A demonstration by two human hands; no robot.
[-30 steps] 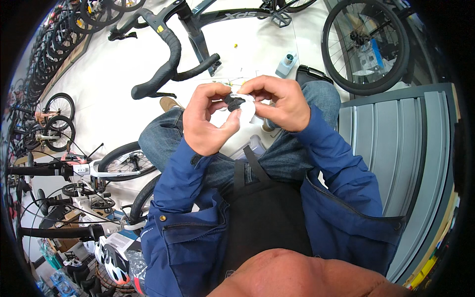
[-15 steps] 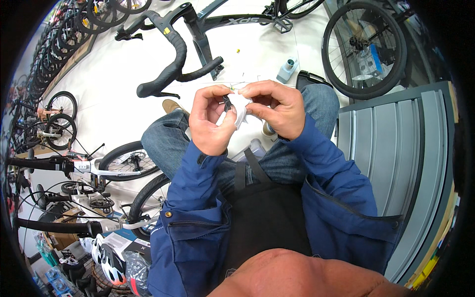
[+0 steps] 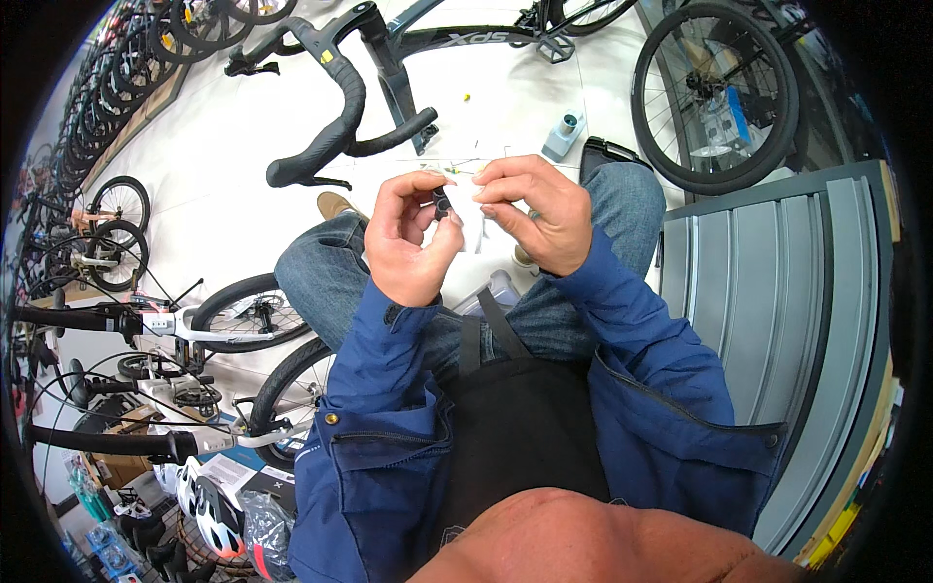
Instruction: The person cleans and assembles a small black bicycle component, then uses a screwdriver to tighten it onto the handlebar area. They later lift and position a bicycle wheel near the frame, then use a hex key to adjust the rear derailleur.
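Observation:
In front of my lap, my left hand (image 3: 413,238) is closed around a small black part (image 3: 442,202), pinched between thumb and fingertips; its exact kind is too small to tell. Just to the right, my right hand (image 3: 544,214) has thumb and fingers pinched on a white cloth or tissue (image 3: 470,229). The cloth hangs between both hands, beside the black part, and blends into the pale floor. A black bike frame (image 3: 466,39) with a taped drop handlebar (image 3: 340,121) lies beyond my hands.
A bluish bottle (image 3: 562,138) and small thin tools (image 3: 466,163) lie on the floor ahead. A wheel (image 3: 714,97) rests at the far right, near a grey ribbed panel (image 3: 768,291). Bikes with white frames (image 3: 175,325) and helmets (image 3: 216,515) are on my left.
My right hand has drawn slightly away from my left, widening the gap between the fingertips. The white cloth is less bunched and hangs lower. My left hand still holds the black part.

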